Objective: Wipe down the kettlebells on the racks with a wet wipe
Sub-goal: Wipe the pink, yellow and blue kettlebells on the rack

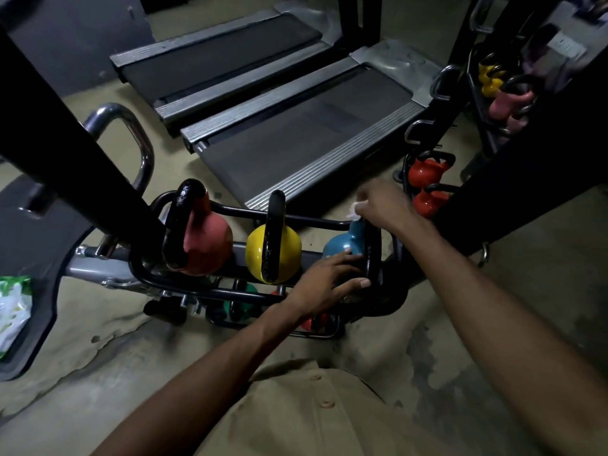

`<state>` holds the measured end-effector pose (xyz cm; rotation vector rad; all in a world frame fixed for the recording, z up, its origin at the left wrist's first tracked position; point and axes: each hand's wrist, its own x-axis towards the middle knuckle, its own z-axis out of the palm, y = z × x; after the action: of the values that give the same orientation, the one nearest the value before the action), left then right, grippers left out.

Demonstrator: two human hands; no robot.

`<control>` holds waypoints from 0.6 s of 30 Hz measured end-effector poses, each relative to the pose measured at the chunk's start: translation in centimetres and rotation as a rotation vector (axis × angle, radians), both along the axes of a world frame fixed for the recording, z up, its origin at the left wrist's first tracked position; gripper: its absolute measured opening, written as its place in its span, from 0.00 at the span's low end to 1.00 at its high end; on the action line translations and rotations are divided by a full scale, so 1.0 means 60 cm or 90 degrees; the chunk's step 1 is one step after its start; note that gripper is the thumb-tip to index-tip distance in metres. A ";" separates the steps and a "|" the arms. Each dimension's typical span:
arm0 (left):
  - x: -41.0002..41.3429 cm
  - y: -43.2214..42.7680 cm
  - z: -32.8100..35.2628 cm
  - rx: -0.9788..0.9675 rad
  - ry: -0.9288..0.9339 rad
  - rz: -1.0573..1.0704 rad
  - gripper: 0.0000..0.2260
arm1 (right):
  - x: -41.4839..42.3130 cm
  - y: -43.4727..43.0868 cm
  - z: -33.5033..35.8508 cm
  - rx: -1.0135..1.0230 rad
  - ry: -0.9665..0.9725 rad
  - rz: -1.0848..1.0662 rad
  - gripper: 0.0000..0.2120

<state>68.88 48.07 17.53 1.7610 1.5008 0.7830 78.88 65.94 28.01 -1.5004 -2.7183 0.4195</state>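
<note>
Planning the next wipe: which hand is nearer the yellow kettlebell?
Left. The left hand rests on the blue kettlebell, just right of the yellow kettlebell. The right hand holds the wet wipe at the blue kettlebell's far top, farther away.

Pretty clearly a gym, kinda dim one. Two treadmills (296, 139) sit side by side on a bare floor (526, 291). There's a low rack (296, 216) with pink, yellow and blue kettlebells (279, 255) lined up, plus red kettlebells (426, 171) stacked off to the right.
</note>
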 end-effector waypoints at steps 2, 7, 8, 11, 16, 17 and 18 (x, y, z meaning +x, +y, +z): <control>-0.001 -0.001 -0.002 -0.003 -0.009 0.004 0.23 | 0.037 -0.024 -0.038 -0.008 0.218 -0.180 0.12; -0.001 -0.002 0.001 0.002 -0.008 0.001 0.22 | 0.051 -0.089 -0.071 -0.556 0.872 -0.655 0.09; -0.002 -0.001 0.001 0.004 -0.008 -0.003 0.21 | 0.048 -0.094 -0.068 -0.659 0.941 -0.686 0.10; -0.004 -0.001 0.003 0.007 -0.014 -0.008 0.20 | 0.057 -0.101 -0.067 -0.803 1.014 -0.656 0.15; -0.002 -0.006 0.009 0.021 -0.017 -0.009 0.18 | 0.052 -0.099 -0.063 -0.864 1.047 -0.652 0.18; -0.003 -0.006 0.009 0.014 -0.017 -0.008 0.18 | 0.050 -0.096 -0.061 -0.850 1.046 -0.664 0.17; -0.003 -0.005 0.008 0.011 -0.015 -0.009 0.19 | 0.049 -0.096 -0.062 -0.835 1.034 -0.676 0.17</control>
<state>68.71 47.75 18.04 1.7671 1.4687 0.8093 81.79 60.19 24.30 -1.1973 -0.1702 2.0671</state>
